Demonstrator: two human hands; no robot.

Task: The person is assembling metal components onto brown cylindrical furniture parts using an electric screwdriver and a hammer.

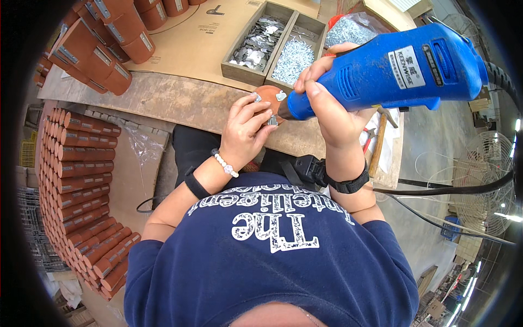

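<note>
Right grip (pixel 339 111): blue driver (pixel 376 71) is clasped, upper right.
Left grip (pixel 245 128): metal plate (pixel 273 120) is pinched on brown disc (pixel 268 94), upper centre.

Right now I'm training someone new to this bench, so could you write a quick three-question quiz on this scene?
1. Who grips the blue power tool: A, the left hand; B, the right hand; C, both hands?
2. True or false: the left hand's fingers are at the reddish disc.
3. Fill in: the stack of reddish cylinders is on the person's ____ side.

Key: 1. B. 2. True. 3. Left.
</note>
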